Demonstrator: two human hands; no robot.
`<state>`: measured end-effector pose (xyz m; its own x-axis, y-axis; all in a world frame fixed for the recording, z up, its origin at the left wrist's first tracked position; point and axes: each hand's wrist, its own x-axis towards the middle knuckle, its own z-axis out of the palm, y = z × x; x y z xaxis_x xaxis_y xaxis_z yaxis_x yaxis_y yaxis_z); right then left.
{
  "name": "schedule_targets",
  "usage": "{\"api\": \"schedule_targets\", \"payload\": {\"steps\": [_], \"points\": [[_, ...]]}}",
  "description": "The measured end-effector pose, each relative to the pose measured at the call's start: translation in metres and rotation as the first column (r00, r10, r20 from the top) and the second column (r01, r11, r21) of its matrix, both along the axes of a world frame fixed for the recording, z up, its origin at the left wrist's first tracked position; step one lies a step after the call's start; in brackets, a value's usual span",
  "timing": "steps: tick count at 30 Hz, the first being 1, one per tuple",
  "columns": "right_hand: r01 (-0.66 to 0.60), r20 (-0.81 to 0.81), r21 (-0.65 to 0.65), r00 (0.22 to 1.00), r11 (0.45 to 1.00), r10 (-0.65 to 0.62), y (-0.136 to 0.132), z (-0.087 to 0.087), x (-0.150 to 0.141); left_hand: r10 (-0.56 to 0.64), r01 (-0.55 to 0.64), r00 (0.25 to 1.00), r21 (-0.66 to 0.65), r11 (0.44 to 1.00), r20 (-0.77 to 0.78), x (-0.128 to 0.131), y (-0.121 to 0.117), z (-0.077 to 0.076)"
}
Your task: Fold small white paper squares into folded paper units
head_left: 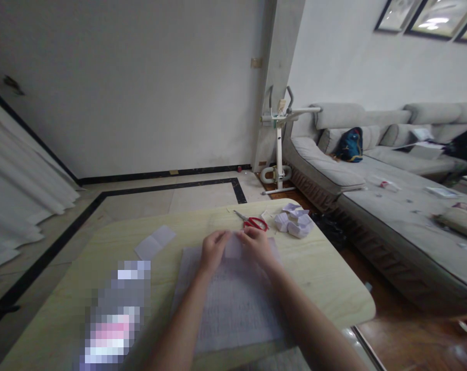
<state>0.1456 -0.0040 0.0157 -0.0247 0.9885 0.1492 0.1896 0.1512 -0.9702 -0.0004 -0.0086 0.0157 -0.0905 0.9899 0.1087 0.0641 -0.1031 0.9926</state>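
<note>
Single head-worn view, from close above table [326, 278], facing forward and down toward wall [167, 93].

I counted two hands [213, 250] of mine, one small paper [234, 247] between them, one creased slip [155, 243], one pair of scissors [259, 223], one table [329, 278], three framed pictures [442, 16], one backpack [351, 145]; crumpled papers [300, 226] I couldn't count.

A long, light-grey fabric sofa [372, 216] fills the right side, with a dark-blue backpack [351, 145] on it by the back cushions. Three black-framed pictures [436, 18] (all cropped by the view's edge) hang above. A white metal exercise machine [279, 149] with upright curved handles stands beside the sofa. Pleated white fabric curtains [20, 201] hang at far left.
</note>
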Motion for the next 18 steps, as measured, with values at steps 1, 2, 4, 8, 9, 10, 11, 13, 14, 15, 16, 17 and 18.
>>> {"api": "schedule_targets", "payload": {"steps": [1,2,4,8,9,10,11,13,14,15,16,17,18], "points": [[-0.001,0.001,-0.001,1.0,1.0,0.001,0.0002,-0.0003,0.0,0.004,-0.004,1.0,0.005,1.0,0.004,0.0001,-0.0001,0.0002],[-0.002,0.002,-0.002,1.0,1.0,0.002,0.0004,-0.0006,0.0,0.008,-0.008,1.0,0.01,1.0,0.005,0.0002,-0.0002,0.0005],[-0.001,0.002,-0.004,1.0,1.0,0.001,0.0008,-0.0013,0.0002,0.013,-0.013,1.0,0.016,1.0,0.0,0.0003,-0.0005,0.0012],[0.005,-0.023,-0.033,1.0,0.999,-0.006,0.0016,-0.003,0.0002,0.037,-0.037,0.999,0.023,0.999,0.006,0.0004,-0.0011,0.0023],[0.008,-0.033,-0.044,0.999,0.999,-0.009,0.0015,-0.0034,0.0,0.046,-0.046,0.999,0.029,0.999,0.007,0.0003,-0.0012,0.0025],[0.01,-0.041,-0.054,0.999,0.998,-0.012,0.0014,-0.0038,-0.0003,0.053,-0.053,0.999,0.034,0.998,0.005,0.0002,-0.0013,0.0026],[0.01,-0.05,-0.063,0.999,0.998,-0.013,0.0012,-0.0042,-0.0006,0.057,-0.057,0.998,0.04,0.998,0.002,0.0001,-0.0014,0.0027],[0.006,-0.075,-0.077,0.997,0.997,-0.012,0.0009,-0.005,-0.0012,0.056,-0.056,0.998,0.05,0.997,-0.008,-0.0004,-0.0011,0.0026],[0.004,-0.09,-0.085,0.996,0.996,-0.012,0.0008,-0.0053,-0.0014,0.058,-0.058,0.998,0.051,0.997,-0.011,-0.0006,-0.0008,0.0023],[0.003,-0.107,-0.092,0.994,0.996,-0.012,0.0007,-0.0056,-0.0015,0.062,-0.062,0.998,0.051,0.997,-0.011,-0.0009,-0.0004,0.002],[0.0,-0.122,-0.101,0.992,0.995,-0.012,0.0008,-0.0057,-0.0016,0.064,-0.063,0.998,0.048,0.997,-0.011,-0.001,0.0,0.0016],[-0.004,-0.138,-0.109,0.99,0.994,-0.011,0.0008,-0.0057,-0.0016,0.068,-0.068,0.998,0.045,0.997,-0.01,-0.0011,0.0003,0.0011],[-0.013,-0.153,-0.119,0.988,0.993,-0.006,0.0007,-0.0055,-0.0017,0.071,-0.07,0.997,0.043,0.997,-0.011,-0.001,0.0006,0.0007]]}}
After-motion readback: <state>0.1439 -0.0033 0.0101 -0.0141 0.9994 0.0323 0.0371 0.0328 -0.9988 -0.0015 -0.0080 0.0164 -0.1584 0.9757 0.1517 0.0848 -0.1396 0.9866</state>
